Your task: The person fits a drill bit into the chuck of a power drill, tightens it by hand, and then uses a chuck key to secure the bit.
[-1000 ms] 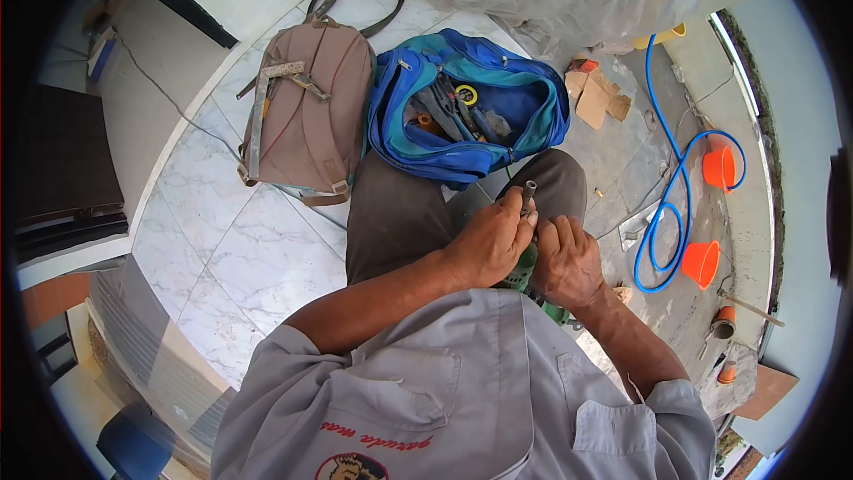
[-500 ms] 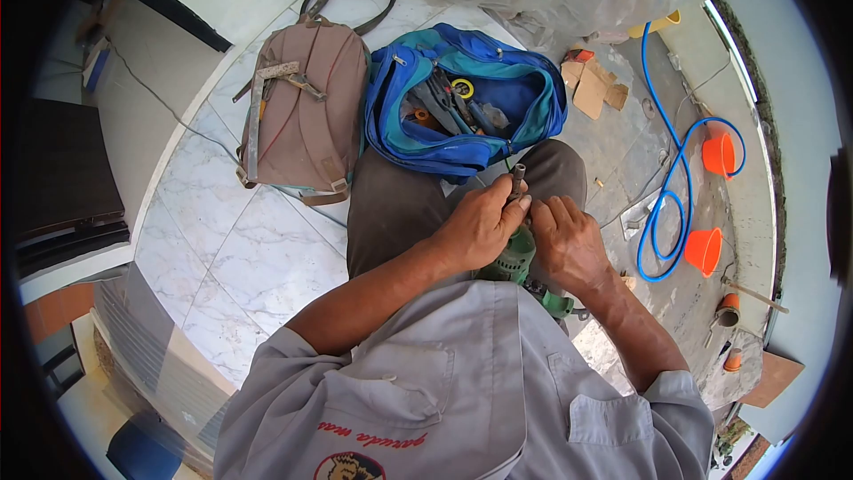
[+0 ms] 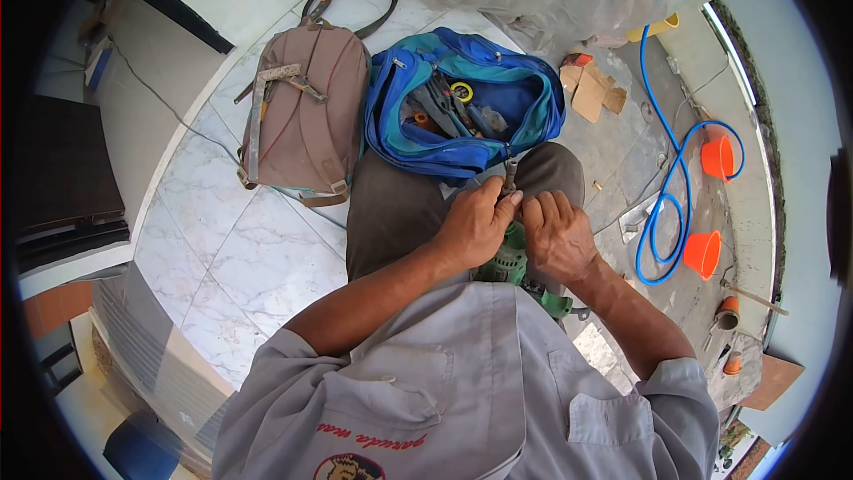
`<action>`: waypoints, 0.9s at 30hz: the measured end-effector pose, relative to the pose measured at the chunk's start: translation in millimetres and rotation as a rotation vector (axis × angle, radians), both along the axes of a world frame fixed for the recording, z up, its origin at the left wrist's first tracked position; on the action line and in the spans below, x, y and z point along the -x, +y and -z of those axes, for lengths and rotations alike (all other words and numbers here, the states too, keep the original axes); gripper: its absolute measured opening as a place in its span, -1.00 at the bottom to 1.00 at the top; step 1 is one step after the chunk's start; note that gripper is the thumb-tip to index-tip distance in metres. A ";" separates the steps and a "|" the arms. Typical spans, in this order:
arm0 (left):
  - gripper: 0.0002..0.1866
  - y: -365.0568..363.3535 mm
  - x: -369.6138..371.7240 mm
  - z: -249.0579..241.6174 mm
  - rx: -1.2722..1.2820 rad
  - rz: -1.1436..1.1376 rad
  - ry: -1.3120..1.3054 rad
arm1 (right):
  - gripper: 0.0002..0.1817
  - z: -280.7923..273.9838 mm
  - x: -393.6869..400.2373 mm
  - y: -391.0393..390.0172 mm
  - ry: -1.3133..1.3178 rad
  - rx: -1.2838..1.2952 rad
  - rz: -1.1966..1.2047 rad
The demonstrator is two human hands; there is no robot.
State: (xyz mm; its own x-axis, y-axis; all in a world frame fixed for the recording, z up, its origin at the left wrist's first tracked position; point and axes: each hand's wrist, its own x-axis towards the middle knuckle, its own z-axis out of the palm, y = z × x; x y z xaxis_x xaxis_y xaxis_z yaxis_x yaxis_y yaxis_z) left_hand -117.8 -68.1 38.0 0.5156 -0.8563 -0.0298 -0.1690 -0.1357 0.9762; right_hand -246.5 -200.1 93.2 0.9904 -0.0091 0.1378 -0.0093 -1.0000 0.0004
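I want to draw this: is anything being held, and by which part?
Yes, a green power tool. The left grip holds its metal front end, behind the tip. The right grip is there too, but its fingertips are hidden.

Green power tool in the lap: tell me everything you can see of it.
The green power tool has a scuffed, hard-looking housing with vent slots; another green section shows beyond the right wrist. A slim, dull metal nose points away from the body, towards the open blue bag. The left hand grips around the nose; the right hand is curled close beside it, its exact hold hidden. Hands and the grey shirt cover much of the rest.
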 end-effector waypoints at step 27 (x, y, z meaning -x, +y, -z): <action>-0.48 7.2 -19.3 17.0 0.120 0.144 0.636 | -0.71 -8.6 -7.0 -2.4 0.070 -0.956 0.543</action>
State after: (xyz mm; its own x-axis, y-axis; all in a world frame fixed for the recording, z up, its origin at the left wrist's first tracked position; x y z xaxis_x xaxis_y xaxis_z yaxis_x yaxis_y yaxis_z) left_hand -98.5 -60.9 21.0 0.3092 -0.9316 -0.1913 0.4374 -0.0393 0.8984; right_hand -239.5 -202.5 101.8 0.8277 -0.5185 -0.2148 -0.4779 -0.4505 -0.7541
